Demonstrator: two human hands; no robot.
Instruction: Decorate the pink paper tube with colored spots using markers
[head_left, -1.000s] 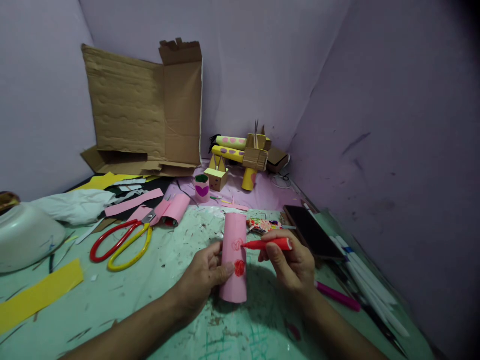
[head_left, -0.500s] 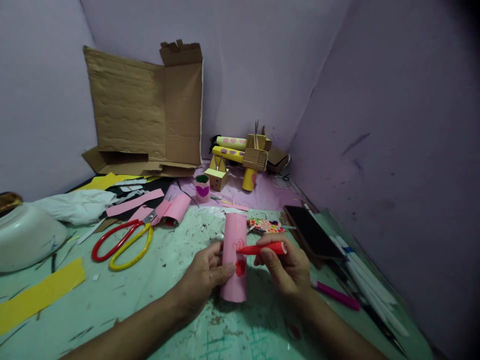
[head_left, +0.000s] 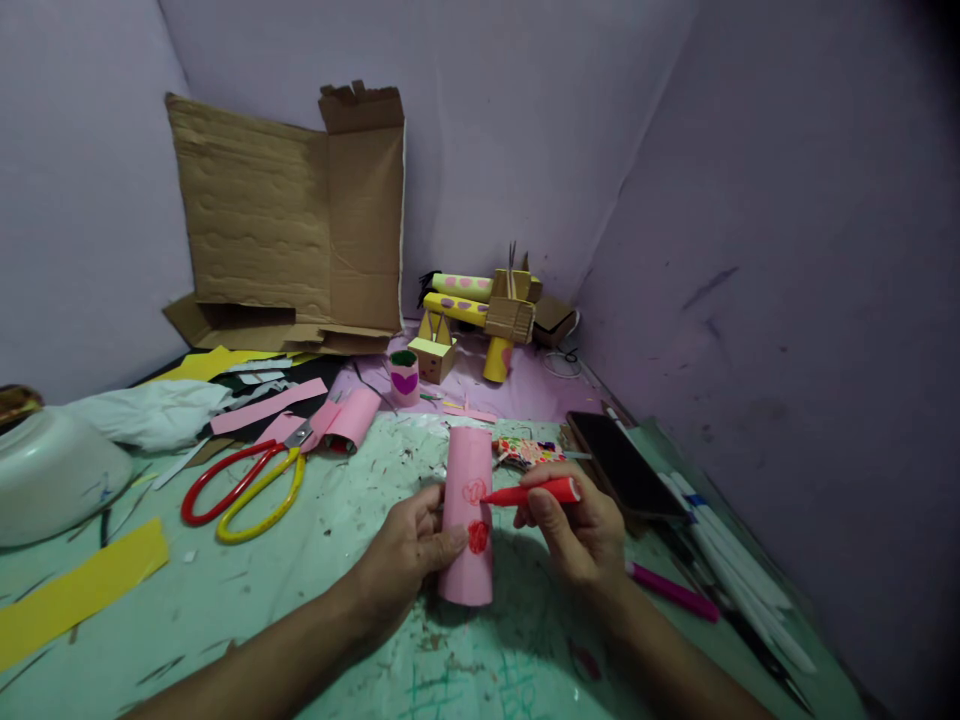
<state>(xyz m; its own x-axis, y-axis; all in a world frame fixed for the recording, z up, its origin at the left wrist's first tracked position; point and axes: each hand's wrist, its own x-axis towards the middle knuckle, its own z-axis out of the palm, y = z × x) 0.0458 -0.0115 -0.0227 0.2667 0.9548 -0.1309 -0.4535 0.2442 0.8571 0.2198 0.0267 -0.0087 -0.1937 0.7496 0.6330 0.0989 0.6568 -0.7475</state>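
Observation:
My left hand (head_left: 416, 545) is closed on the lower left side of a pink paper tube (head_left: 469, 460), its thumb lying across the front. The tube is held upright, tilted slightly, above the green table cover. Two red marks show on it: a filled red blotch (head_left: 478, 537) near my thumb and a lighter scribbled outline (head_left: 474, 491) above that. In my right hand (head_left: 574, 525) is a red marker (head_left: 536, 492), pinched between thumb and fingers. Its tip points left, at the tube's right edge beside the upper scribble; whether it touches I cannot tell.
Scissors (head_left: 251, 490) with red and yellow handles lie left, near a yellow paper strip (head_left: 82, 590) and a white pot (head_left: 56, 480). A phone (head_left: 626, 465), a purple marker (head_left: 675, 592) and white pens (head_left: 742, 570) lie right. Behind stand yellow cardboard figures (head_left: 510, 320) and an opened carton (head_left: 262, 210).
My right hand and the red marker have shifted slightly right, so the tip has moved from the upper scribble to the tube's edge. The scribble has a bit more red line. My left hand stays.

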